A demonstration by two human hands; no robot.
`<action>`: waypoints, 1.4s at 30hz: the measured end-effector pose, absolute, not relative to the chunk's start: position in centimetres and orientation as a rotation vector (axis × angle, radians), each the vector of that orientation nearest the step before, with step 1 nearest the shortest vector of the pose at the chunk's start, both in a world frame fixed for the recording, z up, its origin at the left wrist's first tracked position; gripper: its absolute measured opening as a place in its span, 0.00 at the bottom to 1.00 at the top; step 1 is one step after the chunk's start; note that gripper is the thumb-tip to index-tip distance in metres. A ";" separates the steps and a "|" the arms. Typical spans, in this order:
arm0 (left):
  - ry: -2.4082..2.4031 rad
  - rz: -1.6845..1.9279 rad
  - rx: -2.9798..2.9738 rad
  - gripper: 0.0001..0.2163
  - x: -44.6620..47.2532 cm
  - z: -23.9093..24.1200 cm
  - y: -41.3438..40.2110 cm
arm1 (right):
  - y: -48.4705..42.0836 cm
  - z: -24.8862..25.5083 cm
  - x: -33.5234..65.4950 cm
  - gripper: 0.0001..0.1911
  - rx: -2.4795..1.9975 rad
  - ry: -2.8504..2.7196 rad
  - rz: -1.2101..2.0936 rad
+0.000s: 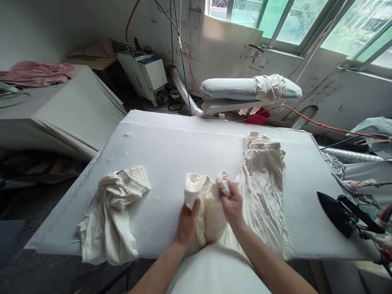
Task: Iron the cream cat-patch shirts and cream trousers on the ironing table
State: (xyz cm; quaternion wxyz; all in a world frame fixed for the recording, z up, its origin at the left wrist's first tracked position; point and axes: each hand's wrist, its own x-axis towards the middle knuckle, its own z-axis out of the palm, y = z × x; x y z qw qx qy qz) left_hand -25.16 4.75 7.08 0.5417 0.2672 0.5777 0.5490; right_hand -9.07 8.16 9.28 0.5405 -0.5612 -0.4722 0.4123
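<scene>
One cream cloth (pixel 212 212) is clamped near its top by the left hand (pixel 187 223) and right hand (pixel 232 203), at the near edge of the table (pixel 183 141), between the left garment (pixel 114 216) and the right pile (pixel 263 183). A loosened pinch could let the limp fabric slump and crease; blur obscures exact finger contact. The pile looks finely wrinkled, its waistbands gathered.

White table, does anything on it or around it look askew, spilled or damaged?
The cream garment at the left looks askew: it lies bunched up and dips slightly past the near edge of the white table, while the cloth at the right lies lengthwise. The wall is stained. I see no spill.
</scene>
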 end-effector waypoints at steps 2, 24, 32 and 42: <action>1.200 1.252 0.699 0.21 -24.0 5.3 3.5 | 7.3 8.9 -10.3 0.21 -1.225 -1.395 1.170; 1.308 1.491 -0.043 0.16 -29.1 3.6 1.2 | 7.6 7.2 -3.1 0.23 -1.471 -0.476 1.393; 1.356 1.210 1.417 0.18 -21.2 13.0 0.3 | -0.5 15.2 -7.3 0.30 -1.173 -0.741 1.542; 0.617 1.159 1.911 0.14 -14.7 12.3 -11.8 | -9.6 21.0 6.1 0.28 -1.340 -0.720 1.053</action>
